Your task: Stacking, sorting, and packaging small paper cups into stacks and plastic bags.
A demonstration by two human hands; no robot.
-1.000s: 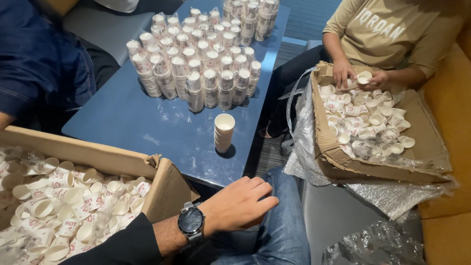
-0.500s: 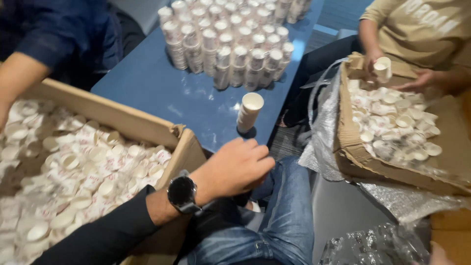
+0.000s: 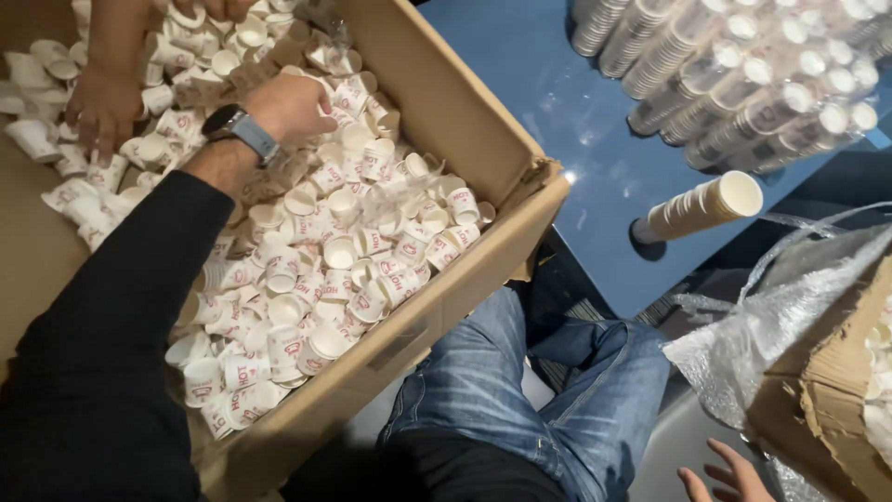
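The loose paper cups (image 3: 325, 260) filled the open cardboard box (image 3: 483, 158) in front of me, small white ones with red print, heaped at all angles from the near wall to the far end. My left hand (image 3: 293, 104) was down among them at the far part of the heap, knuckles up and fingers curled into the cups; I could not tell whether it had closed on one. A watch (image 3: 240, 125) sat on that wrist above a dark sleeve. My right hand (image 3: 729, 474) hung low by my jeans, fingers spread and holding nothing. Another person's hand (image 3: 102, 107) rested on cups at the box's far left. Beyond the box, on the blue table (image 3: 576, 121), one stack of cups (image 3: 701, 206) stood alone, with many stacked cups (image 3: 743, 74) grouped behind it. A second box wrapped in plastic (image 3: 790, 325) sat at the right.
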